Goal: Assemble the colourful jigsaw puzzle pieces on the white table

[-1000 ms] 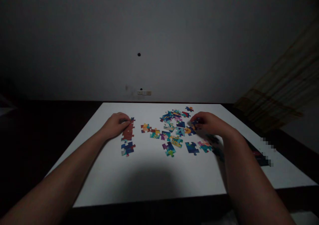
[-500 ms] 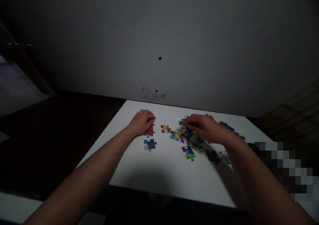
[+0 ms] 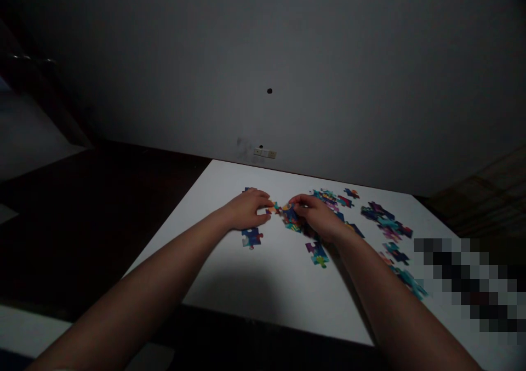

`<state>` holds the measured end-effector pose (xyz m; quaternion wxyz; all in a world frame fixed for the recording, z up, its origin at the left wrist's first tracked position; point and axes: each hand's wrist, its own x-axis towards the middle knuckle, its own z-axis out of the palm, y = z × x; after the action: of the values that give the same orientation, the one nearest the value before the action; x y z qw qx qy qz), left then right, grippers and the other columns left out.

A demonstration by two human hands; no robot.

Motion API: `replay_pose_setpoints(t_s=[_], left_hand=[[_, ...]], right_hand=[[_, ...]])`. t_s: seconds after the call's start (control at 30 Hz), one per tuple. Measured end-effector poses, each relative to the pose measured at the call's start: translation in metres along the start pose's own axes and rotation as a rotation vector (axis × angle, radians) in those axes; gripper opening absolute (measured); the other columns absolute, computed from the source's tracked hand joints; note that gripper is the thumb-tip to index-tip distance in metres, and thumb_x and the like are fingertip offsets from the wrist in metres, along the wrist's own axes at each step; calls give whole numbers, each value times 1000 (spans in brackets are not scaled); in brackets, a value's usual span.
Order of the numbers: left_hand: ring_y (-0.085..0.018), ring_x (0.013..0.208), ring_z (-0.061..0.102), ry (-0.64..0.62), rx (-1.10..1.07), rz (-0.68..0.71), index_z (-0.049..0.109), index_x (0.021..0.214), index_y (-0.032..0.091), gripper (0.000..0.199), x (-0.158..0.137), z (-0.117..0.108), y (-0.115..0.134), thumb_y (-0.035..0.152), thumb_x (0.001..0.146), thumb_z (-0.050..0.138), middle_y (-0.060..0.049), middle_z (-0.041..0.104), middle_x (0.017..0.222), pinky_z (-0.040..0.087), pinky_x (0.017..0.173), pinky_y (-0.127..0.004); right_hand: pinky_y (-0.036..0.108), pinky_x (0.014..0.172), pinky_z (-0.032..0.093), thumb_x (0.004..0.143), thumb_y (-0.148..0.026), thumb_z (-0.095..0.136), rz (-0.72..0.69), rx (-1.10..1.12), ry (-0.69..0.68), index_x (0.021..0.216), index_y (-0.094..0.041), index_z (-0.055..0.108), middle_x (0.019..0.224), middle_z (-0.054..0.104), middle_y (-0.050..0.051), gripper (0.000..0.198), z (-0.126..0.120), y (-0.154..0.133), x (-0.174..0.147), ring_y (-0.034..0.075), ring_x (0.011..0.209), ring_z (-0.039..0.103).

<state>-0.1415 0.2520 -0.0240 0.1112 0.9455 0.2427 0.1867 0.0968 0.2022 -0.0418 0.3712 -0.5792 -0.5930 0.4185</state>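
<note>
My right hand [image 3: 318,215] pinches a dark blue and yellow puzzle piece [image 3: 289,212] between thumb and fingers, just above the table. Beneath that piece, a teal and yellow puzzle piece [image 3: 292,228] partly shows. My left hand [image 3: 250,209] lies low over the tabletop with its thumb and fingers apart. Its fingertips reach an orange puzzle piece [image 3: 273,209], which they partly cover. A blue and white puzzle piece [image 3: 252,238] lies just below the left hand, and another blue piece [image 3: 249,189] peeks out behind it.
The white table [image 3: 246,283] carries several loose, partly overlapping puzzle pieces [image 3: 386,220] on its right side. A purple and green piece [image 3: 317,255] lies in front of my right wrist. Behind the table stands a grey wall [image 3: 184,75] with sockets [image 3: 265,152].
My right hand has moved left from the heap, carrying a puzzle piece. My left hand has shifted right, from the reddish-brown piece toward the orange piece. The view has turned slightly.
</note>
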Motion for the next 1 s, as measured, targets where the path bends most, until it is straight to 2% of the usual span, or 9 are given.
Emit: replay_pose_setpoints(t_s=[0.1, 0.17, 0.27, 0.37, 0.57, 0.7, 0.8, 0.9, 1.0], left_hand=[[-25, 105, 54, 41, -2, -47, 64, 113, 24, 35, 1, 0, -2, 32, 79, 57, -6, 64, 110, 38, 96, -40], [-25, 106, 53, 88, 14, -101, 62, 115, 22, 40, 1, 1, -6, 34, 77, 60, -6, 63, 110, 39, 96, -40], [-27, 113, 49, 160, 49, -191, 56, 124, 19, 52, -1, 3, -13, 35, 75, 62, -9, 59, 121, 39, 98, -41], [-26, 113, 49, 183, 90, -247, 56, 123, 18, 46, -2, 3, -22, 31, 78, 57, -9, 58, 123, 39, 99, -41], [-24, 108, 54, 129, 87, -250, 65, 110, 21, 33, -2, 4, -34, 27, 80, 54, -7, 62, 116, 40, 98, -40], [-23, 108, 54, 120, 27, -219, 67, 108, 22, 31, -1, 4, -32, 27, 79, 57, -6, 63, 113, 39, 99, -38], [-22, 108, 55, 115, -16, -193, 66, 109, 21, 31, 0, 2, -26, 27, 82, 55, -6, 63, 114, 39, 99, -37], [-23, 113, 51, 137, -20, -168, 65, 114, 22, 35, 0, -1, -19, 34, 82, 58, -8, 59, 122, 38, 100, -39], [-28, 119, 46, 107, 16, -147, 67, 111, 25, 38, 1, -4, -13, 46, 79, 63, -9, 55, 128, 36, 101, -44]], right_hand=[[22, 41, 35, 85, -32, 48, -3, -145, 23, 98, -21, 61, 67, 60, 1, 21, -13, 2, 0, 13, 49, 51], [23, 49, 40, 85, -29, 48, -79, -267, 106, 94, -22, 62, 73, 63, 3, 18, -20, 2, 2, 14, 59, 55], [29, 67, 45, 84, -23, 49, -217, -462, 211, 89, -22, 62, 86, 66, 5, 15, -24, 1, 5, 18, 76, 60], [32, 75, 45, 86, -21, 48, -300, -559, 257, 95, -22, 62, 93, 67, 6, 17, -20, -3, 4, 20, 85, 61], [30, 73, 45, 88, -24, 51, -361, -527, 252, 104, -23, 60, 91, 68, 3, 18, -9, -12, -3, 18, 82, 63], [29, 74, 47, 88, -24, 52, -364, -478, 242, 104, -22, 60, 94, 68, 4, 19, -7, -12, -4, 18, 84, 64], [31, 78, 47, 84, -19, 54, -360, -472, 199, 112, -22, 58, 102, 67, 6, 28, -7, -9, -3, 19, 90, 63], [31, 80, 47, 76, -13, 59, -373, -462, 144, 119, -22, 55, 109, 64, 8, 45, -6, -7, -3, 20, 92, 62], [29, 71, 48, 73, -15, 60, -333, -427, 138, 119, -21, 54, 99, 65, 7, 46, -4, -9, -4, 17, 78, 61]])
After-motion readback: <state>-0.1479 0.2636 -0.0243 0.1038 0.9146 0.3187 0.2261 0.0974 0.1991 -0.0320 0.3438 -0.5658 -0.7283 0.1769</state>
